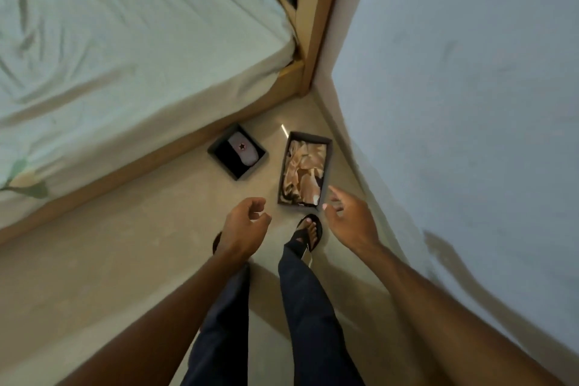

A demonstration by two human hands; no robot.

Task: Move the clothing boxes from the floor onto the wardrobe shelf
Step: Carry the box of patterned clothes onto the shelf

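Floor: pale beige floor [94, 276] runs as a narrow strip between a bed on the left and a wall on the right.
Bed: the bed [109, 41] has a wrinkled pale green sheet over a wooden frame [125, 172].
Wall: the light blue wall [470, 72] meets the floor just right of the boxes.
Larger box: the open dark larger box [328, 166] lies on the floor close to the wall's foot, filled with crumpled beige fabric [302, 169].
Smaller box: the open dark smaller box [250, 166] lies on the floor beside the bed frame, left of the larger box and apart from it, holding a grey item [246, 149] with a dark star.
Right hand: the right hand [347, 213] is empty, fingers spread, over the larger box's near right corner; contact cannot be told.
Left hand: the left hand [247, 222] holds nothing, fingers loosely curled, near both boxes.
Sandal: a black sandal [311, 230] stands just short of the larger box.
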